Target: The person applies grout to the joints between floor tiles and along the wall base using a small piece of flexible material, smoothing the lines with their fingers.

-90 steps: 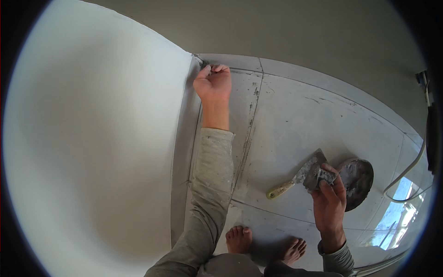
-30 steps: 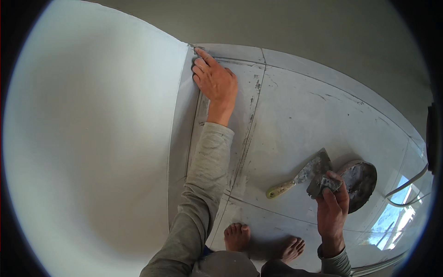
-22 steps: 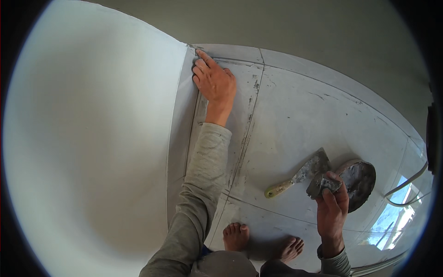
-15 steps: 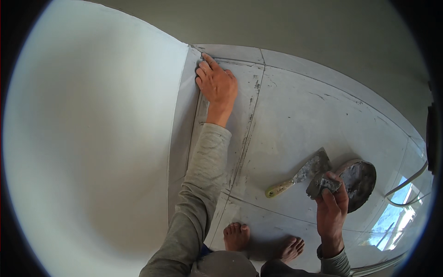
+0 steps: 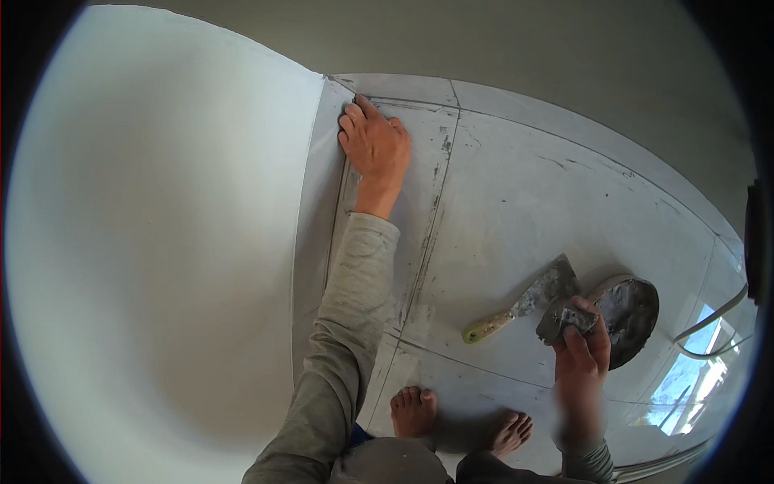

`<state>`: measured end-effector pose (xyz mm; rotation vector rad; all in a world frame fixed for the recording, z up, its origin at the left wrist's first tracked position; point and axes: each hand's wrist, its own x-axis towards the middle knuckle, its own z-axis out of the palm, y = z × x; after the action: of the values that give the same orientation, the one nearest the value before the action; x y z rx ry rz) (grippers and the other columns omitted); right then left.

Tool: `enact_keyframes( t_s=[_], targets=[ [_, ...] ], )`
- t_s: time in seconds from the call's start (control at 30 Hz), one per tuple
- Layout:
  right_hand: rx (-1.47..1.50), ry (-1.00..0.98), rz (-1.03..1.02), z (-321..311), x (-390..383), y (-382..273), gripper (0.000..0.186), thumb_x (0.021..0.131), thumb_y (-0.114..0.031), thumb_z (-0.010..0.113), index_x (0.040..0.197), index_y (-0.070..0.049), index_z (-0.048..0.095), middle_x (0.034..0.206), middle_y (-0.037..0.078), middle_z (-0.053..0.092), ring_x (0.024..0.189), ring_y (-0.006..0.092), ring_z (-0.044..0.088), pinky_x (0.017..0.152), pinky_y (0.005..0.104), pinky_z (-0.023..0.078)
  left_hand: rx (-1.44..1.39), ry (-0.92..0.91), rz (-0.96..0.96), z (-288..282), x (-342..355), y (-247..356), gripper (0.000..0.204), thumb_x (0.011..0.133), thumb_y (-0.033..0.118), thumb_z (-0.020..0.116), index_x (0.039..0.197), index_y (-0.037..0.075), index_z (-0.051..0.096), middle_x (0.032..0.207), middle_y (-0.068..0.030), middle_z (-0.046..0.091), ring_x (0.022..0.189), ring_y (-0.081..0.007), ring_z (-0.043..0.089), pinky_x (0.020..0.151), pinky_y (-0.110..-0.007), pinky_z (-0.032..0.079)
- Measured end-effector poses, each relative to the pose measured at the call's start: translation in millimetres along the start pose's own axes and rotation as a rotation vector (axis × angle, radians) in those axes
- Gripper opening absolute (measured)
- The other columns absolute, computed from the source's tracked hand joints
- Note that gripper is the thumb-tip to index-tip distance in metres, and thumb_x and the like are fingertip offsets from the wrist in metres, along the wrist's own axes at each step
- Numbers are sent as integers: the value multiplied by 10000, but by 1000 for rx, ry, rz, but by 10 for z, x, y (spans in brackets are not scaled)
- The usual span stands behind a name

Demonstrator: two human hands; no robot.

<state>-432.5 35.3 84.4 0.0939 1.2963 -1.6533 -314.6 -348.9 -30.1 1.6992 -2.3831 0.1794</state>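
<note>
Over on the left there's the big white wall (image 5: 161,242), and along its foot runs a pale skirting (image 5: 316,210). Reaching up beside it, here comes a grey-green sleeve (image 5: 355,298), and out of it the left hand (image 5: 375,149), back upward, right down in the corner! The forefinger points out, its tip at the spot where the two skirtings meet the floor (image 5: 516,202); the other fingers curl under, and whether anything sits beneath that palm, I can't tell. Behind the corner stands a grey wall (image 5: 524,40).

Across the pale floor tiles we go, dark smears along the joints, past a bare left foot (image 5: 414,413) to a scraper (image 5: 528,303) lying flat, light greenish handle toward the person, smeared blade angled away. The bare right foot (image 5: 513,436) is below it.

And now the right hand (image 5: 582,355): palm up, thumb and fingers pinched firmly on a small, flat grey piece (image 5: 556,324), held in front of the scraper's blade and the bowl's near side. That round bowl (image 5: 650,300), caked with grey paste, sits just beyond the fingers. Far right, a looped cable (image 5: 712,324) and a bright window reflection (image 5: 685,379) on the tiles.
</note>
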Motion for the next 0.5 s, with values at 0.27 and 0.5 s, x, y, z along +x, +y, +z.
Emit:
enact_keyframes(
  t_s=[0.27,0.5],
  targets=[
    [-8,-25,-11,-12,-15,-2,393,964,-16,543,1356,2,531,1126,100,647,1013,177,622,926,371,522,-137,-43,-223,-65,176,162,526,869,148,605,1296,-140,501,1245,-232,524,1151,-381,511,977,-472,435],
    [-17,-19,-14,-126,-6,24,390,966,-21,548,1355,-4,537,1161,104,637,1045,185,626,929,367,523,-531,-16,-101,-130,-120,211,512,857,137,583,1282,-136,497,1269,-310,507,1213,-460,492,1054,-523,411]
  ],
)
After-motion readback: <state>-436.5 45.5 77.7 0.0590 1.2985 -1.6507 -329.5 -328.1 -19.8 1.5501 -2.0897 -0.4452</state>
